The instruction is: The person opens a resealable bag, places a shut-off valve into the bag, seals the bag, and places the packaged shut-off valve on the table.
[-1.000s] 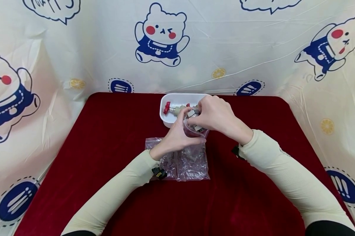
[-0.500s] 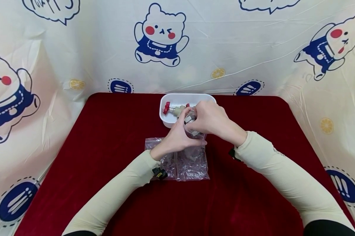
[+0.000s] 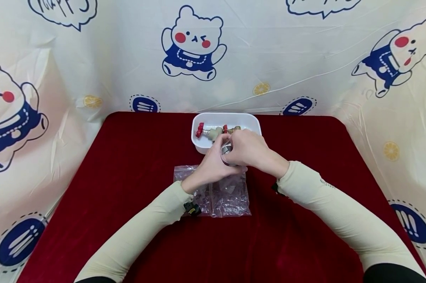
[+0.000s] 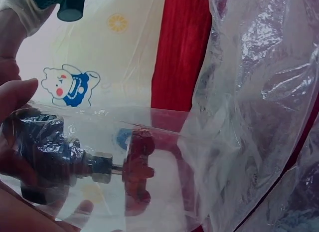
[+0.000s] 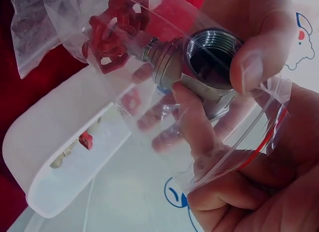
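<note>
A metal valve [image 5: 169, 65] with a red handwheel [image 5: 117, 35] is inside a clear zip bag [image 4: 199, 157], wheel end toward the bag's bottom. My right hand [image 3: 250, 147] reaches into the bag's mouth and grips the valve body, thumb at its threaded opening. From outside, my left hand [image 3: 216, 163] holds the bag around the valve, its fingers [image 5: 152, 124] visible through the film. Both hands are close together at the front of a white tray [image 3: 252, 118], where they hide most of the bag in the head view.
In the tray lie a valve with a pale green body [image 3: 214, 133] and a brass valve [image 3: 235, 128], each with a red handle. Clear plastic bags [image 3: 230, 198] lie flat on the dark red cloth [image 3: 298, 236] in front. A printed curtain [image 3: 269, 47] stands behind.
My right hand has moved left and slightly nearer to me, against the left hand. The valve sits lower in the bag. More of the tray's right side shows. The left hand stays put.
</note>
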Demonstrator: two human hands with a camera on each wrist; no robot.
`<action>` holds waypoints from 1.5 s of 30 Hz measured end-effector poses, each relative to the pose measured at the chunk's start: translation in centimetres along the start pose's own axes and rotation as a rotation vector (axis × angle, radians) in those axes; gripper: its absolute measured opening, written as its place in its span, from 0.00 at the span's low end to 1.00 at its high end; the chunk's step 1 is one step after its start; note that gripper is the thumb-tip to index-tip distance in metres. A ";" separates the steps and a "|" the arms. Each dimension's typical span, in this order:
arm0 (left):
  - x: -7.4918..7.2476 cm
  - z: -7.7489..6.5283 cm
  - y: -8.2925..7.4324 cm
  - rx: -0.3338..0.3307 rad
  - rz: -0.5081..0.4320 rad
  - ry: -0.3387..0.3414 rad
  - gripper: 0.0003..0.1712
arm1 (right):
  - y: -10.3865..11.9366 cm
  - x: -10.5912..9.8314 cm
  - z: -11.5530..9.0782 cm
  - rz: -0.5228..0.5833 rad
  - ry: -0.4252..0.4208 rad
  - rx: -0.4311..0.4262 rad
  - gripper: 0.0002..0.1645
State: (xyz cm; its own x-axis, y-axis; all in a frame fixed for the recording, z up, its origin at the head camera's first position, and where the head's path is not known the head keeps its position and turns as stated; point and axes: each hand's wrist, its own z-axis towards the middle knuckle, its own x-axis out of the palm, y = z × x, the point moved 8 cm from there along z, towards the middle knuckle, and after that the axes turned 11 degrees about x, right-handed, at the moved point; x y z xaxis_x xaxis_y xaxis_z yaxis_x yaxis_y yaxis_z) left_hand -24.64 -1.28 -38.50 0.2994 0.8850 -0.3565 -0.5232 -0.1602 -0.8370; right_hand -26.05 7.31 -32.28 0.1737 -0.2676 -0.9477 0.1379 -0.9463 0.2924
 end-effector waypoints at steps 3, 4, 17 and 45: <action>0.1 -0.1 0.2 -0.009 0.000 0.001 0.51 | -0.1 0.5 0.1 0.003 0.008 -0.001 0.22; 0.1 -0.1 0.3 -0.012 -0.001 0.001 0.51 | -0.1 0.7 0.2 0.001 0.008 -0.003 0.22; 0.0 -0.4 0.8 -0.052 0.055 0.017 0.56 | 0.1 2.4 0.8 -0.037 0.044 0.009 0.06; -0.1 -0.9 1.2 -0.055 0.153 0.054 0.61 | -0.2 5.3 1.4 -0.074 0.130 0.046 0.04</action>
State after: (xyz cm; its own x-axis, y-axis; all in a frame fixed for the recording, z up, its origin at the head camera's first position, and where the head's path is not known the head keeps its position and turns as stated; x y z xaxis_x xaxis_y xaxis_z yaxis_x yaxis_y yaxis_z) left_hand -24.58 -1.94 -39.88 0.2629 0.8236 -0.5025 -0.5221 -0.3165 -0.7920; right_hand -26.57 5.83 -37.51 0.2899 -0.1738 -0.9411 0.1111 -0.9706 0.2135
